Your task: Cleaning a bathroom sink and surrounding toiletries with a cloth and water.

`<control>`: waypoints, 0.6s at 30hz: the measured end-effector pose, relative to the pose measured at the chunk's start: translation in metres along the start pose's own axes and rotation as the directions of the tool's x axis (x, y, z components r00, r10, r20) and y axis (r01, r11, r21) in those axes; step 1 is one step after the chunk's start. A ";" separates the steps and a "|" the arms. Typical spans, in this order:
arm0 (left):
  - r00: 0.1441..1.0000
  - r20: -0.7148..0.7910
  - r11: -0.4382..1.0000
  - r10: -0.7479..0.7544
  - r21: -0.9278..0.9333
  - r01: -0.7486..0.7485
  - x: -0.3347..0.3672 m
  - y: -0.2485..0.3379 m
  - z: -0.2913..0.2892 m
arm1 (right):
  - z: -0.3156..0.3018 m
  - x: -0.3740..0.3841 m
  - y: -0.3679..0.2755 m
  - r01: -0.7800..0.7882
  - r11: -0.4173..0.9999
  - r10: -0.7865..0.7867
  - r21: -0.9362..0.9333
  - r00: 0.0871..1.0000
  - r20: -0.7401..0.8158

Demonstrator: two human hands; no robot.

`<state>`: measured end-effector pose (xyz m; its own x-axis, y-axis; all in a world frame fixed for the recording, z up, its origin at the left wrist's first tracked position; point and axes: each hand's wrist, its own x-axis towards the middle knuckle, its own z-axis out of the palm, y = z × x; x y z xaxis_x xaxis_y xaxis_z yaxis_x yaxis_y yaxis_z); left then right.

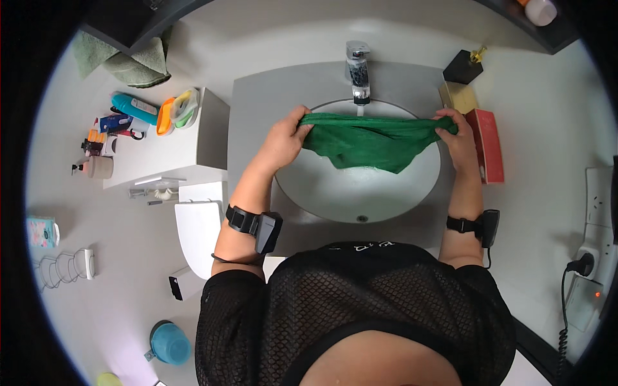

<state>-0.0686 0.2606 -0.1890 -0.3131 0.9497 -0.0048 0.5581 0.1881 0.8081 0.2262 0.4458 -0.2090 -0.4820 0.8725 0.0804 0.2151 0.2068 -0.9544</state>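
Note:
A green cloth [376, 141] is stretched wide over the far half of a white oval basin [360, 199]. Its upper edge runs nearly straight between my hands, and its lower part hangs down into the bowl. My left hand [288, 138] pinches the left end with thumb and fingers. At the other end, my right hand [458, 138] is closed on the bunched corner. Behind the cloth stands a chrome faucet [358, 71], with a thin stream of water below its spout. The drain [362, 219] shows at the basin's near side.
Right of the basin stand a red box [487, 147], a yellowish box [458, 96] and a dark pump bottle [465, 67]. Left is a white cabinet [167, 145] with bottles on top, beside a toilet [201, 235]. A plug with a coiled cord [580, 264] sits at the right wall.

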 end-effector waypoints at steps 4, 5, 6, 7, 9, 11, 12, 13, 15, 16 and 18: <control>0.996 0.044 0.992 -0.077 0.108 0.072 0.011 -0.017 0.023 | 0.023 0.010 0.023 0.033 0.994 -0.027 -0.100 0.998 0.064; 0.995 0.061 0.997 -0.082 -0.006 0.082 0.016 -0.043 0.037 | 0.041 0.015 0.032 -0.017 0.998 0.025 -0.068 0.993 0.115; 0.995 0.067 0.997 -0.080 -0.008 0.081 0.023 -0.046 0.047 | 0.059 0.019 0.048 -0.040 0.997 0.049 -0.063 0.989 0.140; 0.989 0.093 0.993 -0.111 -0.036 0.115 0.027 -0.046 0.058 | 0.079 0.023 0.059 -0.064 0.996 0.073 -0.058 0.983 0.167; 0.981 0.115 0.986 -0.157 -0.032 0.161 0.029 -0.038 0.069 | 0.122 0.028 0.056 -0.218 0.976 0.212 -0.013 0.934 0.286; 0.983 0.116 0.989 -0.145 0.008 0.145 0.027 -0.028 0.072 | 0.152 0.037 0.071 -0.236 0.972 0.223 0.010 0.932 0.285; 0.985 0.108 0.990 -0.136 0.048 0.131 0.027 -0.027 0.073 | 0.165 0.043 0.074 -0.235 0.972 0.223 0.012 0.933 0.283; 0.985 0.109 0.990 -0.135 0.051 0.130 0.027 -0.034 0.075 | 0.176 0.048 0.077 -0.337 0.923 0.284 0.185 0.922 0.264; 0.981 0.093 0.964 -0.170 -0.192 0.185 0.015 -0.060 0.070 | 0.189 0.047 0.052 -0.481 0.843 0.427 0.241 0.871 0.244; 0.978 0.093 0.962 -0.184 -0.188 0.199 0.009 -0.071 0.063 | 0.198 0.051 0.060 -0.490 0.838 0.432 0.241 0.865 0.255; 0.934 0.155 0.917 -0.322 -0.195 0.349 0.005 -0.062 0.051 | 0.197 0.066 0.079 -0.388 0.908 0.339 0.157 0.901 0.269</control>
<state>-0.0657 0.2664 -0.2687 -0.3536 0.8651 -0.3559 0.2528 0.4547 0.8540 0.0442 0.4326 -0.3356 -0.5902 0.7374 -0.3286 0.2496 -0.2204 -0.9429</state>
